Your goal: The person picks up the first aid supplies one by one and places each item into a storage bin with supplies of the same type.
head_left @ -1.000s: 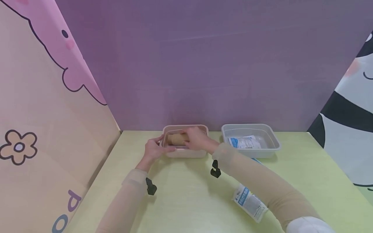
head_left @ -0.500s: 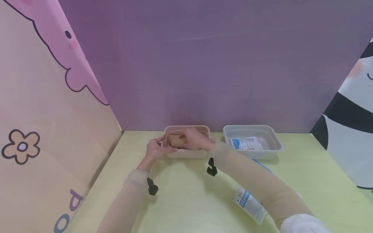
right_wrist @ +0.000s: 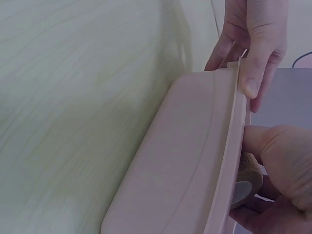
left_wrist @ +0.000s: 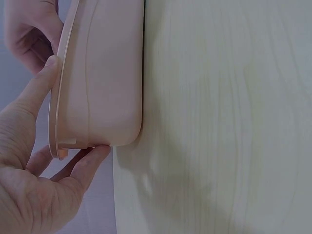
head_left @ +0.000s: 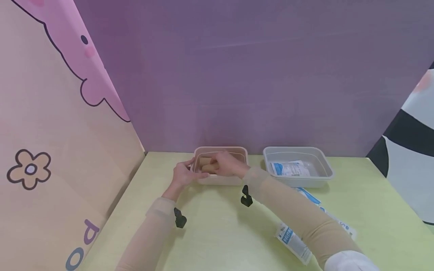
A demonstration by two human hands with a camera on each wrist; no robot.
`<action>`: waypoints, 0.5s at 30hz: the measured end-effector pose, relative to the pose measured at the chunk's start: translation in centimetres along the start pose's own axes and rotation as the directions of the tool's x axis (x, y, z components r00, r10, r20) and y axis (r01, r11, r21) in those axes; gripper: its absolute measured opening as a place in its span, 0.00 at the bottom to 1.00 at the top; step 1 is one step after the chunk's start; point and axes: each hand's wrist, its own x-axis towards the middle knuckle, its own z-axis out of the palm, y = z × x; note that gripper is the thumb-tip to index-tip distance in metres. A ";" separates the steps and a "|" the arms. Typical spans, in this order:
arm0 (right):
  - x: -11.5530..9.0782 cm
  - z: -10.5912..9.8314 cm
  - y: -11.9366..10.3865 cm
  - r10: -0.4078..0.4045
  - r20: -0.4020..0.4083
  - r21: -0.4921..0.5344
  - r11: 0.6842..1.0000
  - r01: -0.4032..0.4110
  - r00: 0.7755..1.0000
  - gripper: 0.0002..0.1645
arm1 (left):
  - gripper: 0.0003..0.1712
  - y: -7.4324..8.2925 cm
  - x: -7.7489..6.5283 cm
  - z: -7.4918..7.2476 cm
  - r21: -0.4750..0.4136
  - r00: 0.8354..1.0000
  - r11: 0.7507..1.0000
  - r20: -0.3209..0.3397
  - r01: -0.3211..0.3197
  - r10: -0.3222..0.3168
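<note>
My left hand (head_left: 183, 175) grips the left end of a pink plastic container (head_left: 220, 180), thumb over the front rim and fingers against the end wall, as the left wrist view shows. Inside the container my right hand (head_left: 230, 165) holds a brown bandage roll (head_left: 211, 168) by its right end. A second brown roll (head_left: 205, 161) lies just behind it, partly covered by the fingers. In the right wrist view, the held bandage roll (right_wrist: 250, 173) shows a pale core between thumb and fingers, close behind the rim.
Right of the pink container stands a whitish tray (head_left: 308, 182) with a blue-and-white packet (head_left: 291, 168) in it. More packets (head_left: 294, 244) lie on the yellow table (head_left: 210, 229), partly under the right forearm. A purple wall (head_left: 237, 82) rises behind the containers.
The held bandage roll has turned and shifted slightly toward the container's front, and the second roll behind it now shows more. The left hand keeps its grip. The whole view has drifted slightly.
</note>
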 end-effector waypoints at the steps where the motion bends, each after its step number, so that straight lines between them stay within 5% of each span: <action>1: 0.0 0.1 0.0 0.004 0.001 -0.001 1.000 -0.004 1.000 0.15 | 0.57 0.0 0.0 0.0 0.003 1.000 1.000 0.000 -0.003 0.003; 15: -0.1 0.2 0.1 -0.014 -0.023 0.033 0.999 0.015 1.000 0.25 | 0.56 -0.2 -0.1 -0.1 -0.025 1.000 0.999 0.011 -0.020 0.020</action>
